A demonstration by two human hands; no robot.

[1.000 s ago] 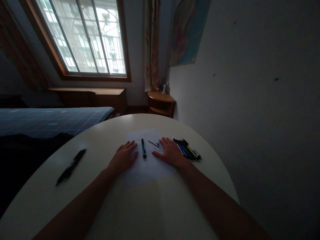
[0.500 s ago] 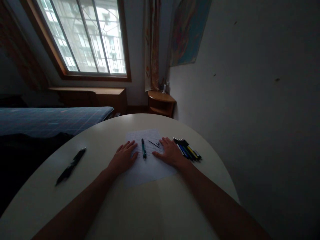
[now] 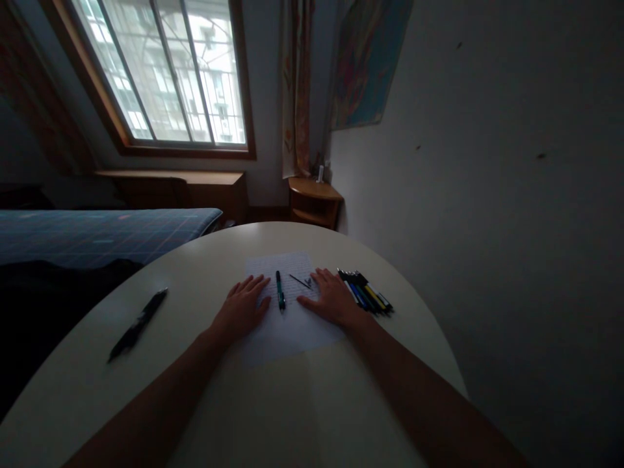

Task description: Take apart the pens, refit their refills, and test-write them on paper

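Note:
A sheet of lined paper with writing on its upper part lies on the white round table. My left hand rests flat over the sheet's left edge, fingers spread. Over the right edge lies my right hand, also flat and open. Between them a dark green pen points toward me on the paper. A thin refill-like stick lies slantwise to its right. Small parts, too small to name, sit by my right fingertips. Neither hand holds anything.
Right of my right hand lies a row of several pens, black, blue and yellow. Dark pens lie at the table's left. Beyond are a bed, a corner shelf and, along the right, a wall.
My left hand has shifted very slightly to the right on the paper. My right hand, the pens and the small parts stay where they were.

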